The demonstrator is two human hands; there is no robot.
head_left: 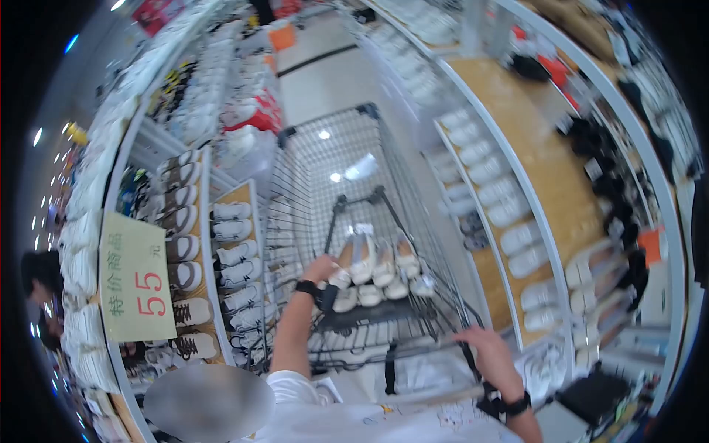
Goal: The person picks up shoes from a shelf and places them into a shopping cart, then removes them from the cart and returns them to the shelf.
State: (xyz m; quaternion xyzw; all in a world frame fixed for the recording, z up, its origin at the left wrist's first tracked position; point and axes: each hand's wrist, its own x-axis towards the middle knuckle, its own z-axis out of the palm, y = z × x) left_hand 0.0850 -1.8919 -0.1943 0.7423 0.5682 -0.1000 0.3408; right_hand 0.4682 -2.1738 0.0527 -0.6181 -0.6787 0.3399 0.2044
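View: head camera, looking down into a wire cart (325,162) in a shop aisle
Shoes (377,269): we see pale white and beige ones packed in two rows on the raised rack at the near end of the cart, side by side and touching
Long axis: each shoe runs along the cart's length, away from us and up the aisle; we cannot tell toe from heel
Left hand (322,268): reaches in over the cart's left side, fingers bent down onto the leftmost shoe of the far row and touching it; we cannot tell whether they close round it
Right hand (489,353): palm down on the cart's near right corner, fingers wrapped over the rim
Left side: shelves (236,251) of white trainers, with a yellow price sign (137,277) reading 55
Right side: wooden racks (546,184) with white shoes, black ones farther right
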